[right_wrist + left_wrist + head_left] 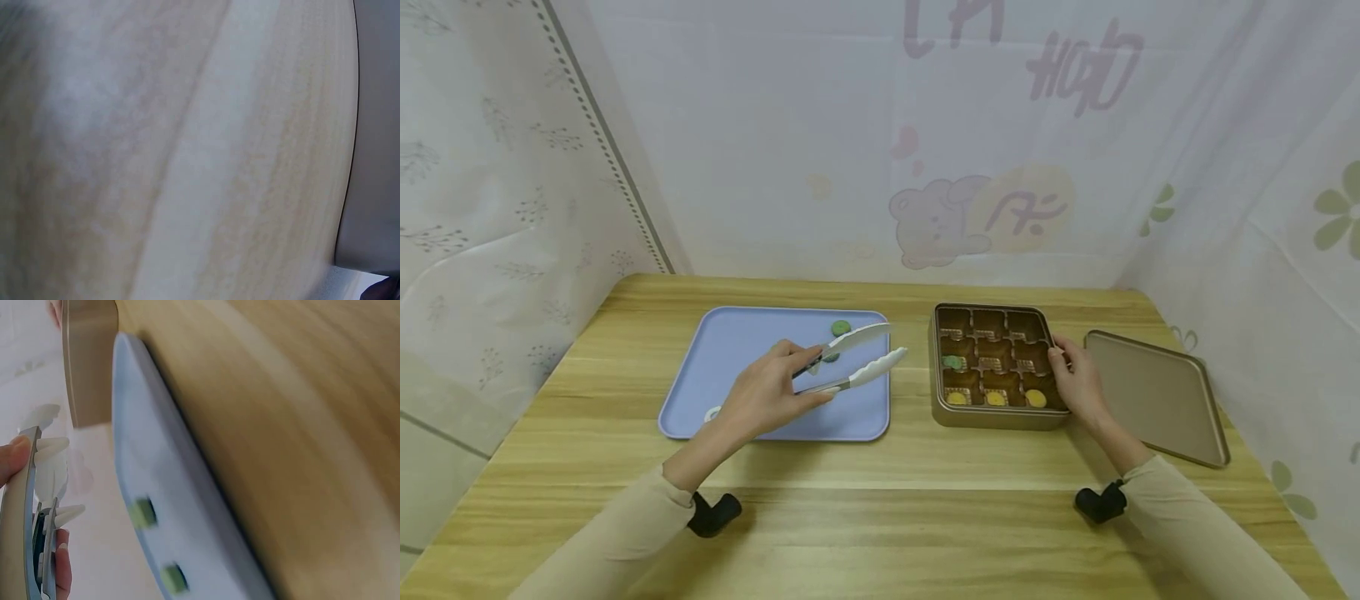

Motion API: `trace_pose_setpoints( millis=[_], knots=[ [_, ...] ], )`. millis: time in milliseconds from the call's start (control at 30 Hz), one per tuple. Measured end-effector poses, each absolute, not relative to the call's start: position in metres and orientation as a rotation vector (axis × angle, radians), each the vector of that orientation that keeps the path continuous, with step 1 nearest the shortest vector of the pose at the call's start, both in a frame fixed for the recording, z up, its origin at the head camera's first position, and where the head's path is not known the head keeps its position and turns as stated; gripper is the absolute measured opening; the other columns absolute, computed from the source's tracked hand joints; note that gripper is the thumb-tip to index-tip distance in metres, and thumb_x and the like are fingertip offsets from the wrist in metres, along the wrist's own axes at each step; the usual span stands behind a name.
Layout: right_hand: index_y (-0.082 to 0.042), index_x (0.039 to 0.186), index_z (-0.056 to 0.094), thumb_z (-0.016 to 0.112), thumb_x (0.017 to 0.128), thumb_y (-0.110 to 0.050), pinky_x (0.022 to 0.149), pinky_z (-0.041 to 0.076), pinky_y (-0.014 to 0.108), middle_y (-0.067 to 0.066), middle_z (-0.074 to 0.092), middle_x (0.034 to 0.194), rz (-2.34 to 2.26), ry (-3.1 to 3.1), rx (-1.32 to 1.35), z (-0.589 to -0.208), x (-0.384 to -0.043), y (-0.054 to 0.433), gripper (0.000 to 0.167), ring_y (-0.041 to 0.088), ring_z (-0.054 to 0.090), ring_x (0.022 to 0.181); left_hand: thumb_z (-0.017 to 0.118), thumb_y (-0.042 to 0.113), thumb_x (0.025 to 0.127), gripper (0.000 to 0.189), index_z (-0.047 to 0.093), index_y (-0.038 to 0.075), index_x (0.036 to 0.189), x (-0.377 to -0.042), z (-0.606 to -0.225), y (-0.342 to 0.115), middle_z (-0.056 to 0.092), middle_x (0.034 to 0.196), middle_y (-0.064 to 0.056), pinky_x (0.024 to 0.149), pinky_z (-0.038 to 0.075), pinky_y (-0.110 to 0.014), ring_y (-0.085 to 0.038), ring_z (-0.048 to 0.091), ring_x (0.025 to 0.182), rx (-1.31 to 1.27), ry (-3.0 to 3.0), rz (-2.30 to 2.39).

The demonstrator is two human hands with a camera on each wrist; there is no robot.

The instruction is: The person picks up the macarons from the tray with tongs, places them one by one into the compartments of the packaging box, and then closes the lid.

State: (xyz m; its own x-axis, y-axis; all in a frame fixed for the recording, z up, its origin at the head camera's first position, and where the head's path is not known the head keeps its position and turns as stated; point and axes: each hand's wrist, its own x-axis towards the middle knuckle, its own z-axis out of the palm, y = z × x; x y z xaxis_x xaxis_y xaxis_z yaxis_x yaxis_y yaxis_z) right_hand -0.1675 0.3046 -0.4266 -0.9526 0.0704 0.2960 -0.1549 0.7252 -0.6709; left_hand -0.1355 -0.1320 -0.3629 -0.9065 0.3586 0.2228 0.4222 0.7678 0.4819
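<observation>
My left hand (pixel 767 387) grips a pair of tongs (pixel 876 367) with white scalloped tips, held over the purple-blue tray (pixel 850 423). The tips stand apart with nothing between them. Two small green pieces (pixel 841 327) lie on the tray; in the left wrist view the green pieces (pixel 143 513) look like short blocks. With thumb and fingers, my right hand (pixel 1078 379) grips the right wall of a bronze tin box (pixel 1000 419). Its brown divider holds yellow pieces (pixel 1036 398) along the near row and a green piece (pixel 952 362) in the left compartment of the middle row.
A flat bronze lid (pixel 1161 400) lies right of the box, behind the right forearm. A white ring-like thing (pixel 712 413), partly hidden by the left wrist, is on the tray. Printed cloth (pixel 805 150) hangs along the table's back and sides.
</observation>
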Motion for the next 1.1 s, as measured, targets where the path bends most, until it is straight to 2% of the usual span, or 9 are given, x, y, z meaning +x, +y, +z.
trace_pose_setpoints(
  millis=[267, 533, 933, 1100],
  knots=[
    [0.012, 0.127, 0.05, 0.043, 0.1, -0.01, 0.055, 0.038, 0.023, 0.024, 0.059, 0.086, 1.09, -2.619, 0.086, -0.425, -0.167, 0.304, 0.036, 0.007, 0.045, 0.065, 0.077, 0.03, 0.078, 0.064, 0.056, 0.0, 0.129, -0.123, -0.364, -0.187, 0.058, 0.106, -0.017, 0.051, 0.034, -0.026, -0.015, 0.042, 0.064, -0.467, -2.915, -0.768],
    [0.012, 0.129, 0.048, 0.041, 0.101, -0.013, 0.058, 0.039, 0.024, 0.023, 0.057, 0.089, 1.09, -2.644, 0.069, -0.425, -0.167, 0.304, 0.038, 0.009, 0.044, 0.068, 0.077, 0.03, 0.077, 0.065, 0.055, -0.009, 0.125, -0.119, -0.369, -0.229, 0.057, 0.099, -0.022, 0.05, 0.033, -0.025, -0.014, 0.04, 0.06, -0.411, -2.9, -0.743],
    [0.012, 0.127, 0.05, 0.043, 0.1, -0.012, 0.056, 0.037, 0.024, 0.023, 0.057, 0.086, 1.072, -2.627, 0.082, -0.423, -0.165, 0.303, 0.037, 0.01, 0.044, 0.066, 0.077, 0.033, 0.076, 0.065, 0.057, -0.008, 0.123, -0.124, -0.379, -0.244, 0.057, 0.094, -0.022, 0.052, 0.032, -0.028, -0.017, 0.04, 0.063, -0.335, -2.967, -0.653],
    [0.013, 0.125, 0.05, 0.043, 0.1, -0.016, 0.055, 0.036, 0.024, 0.018, 0.055, 0.08, 1.129, -2.564, 0.133, -0.425, -0.165, 0.304, 0.039, 0.011, 0.043, 0.064, 0.077, 0.032, 0.076, 0.064, 0.058, -0.008, 0.123, -0.127, -0.379, -0.244, 0.058, 0.094, -0.023, 0.051, 0.031, -0.028, -0.018, 0.041, 0.064, -0.336, -2.982, -0.645]
  ],
)
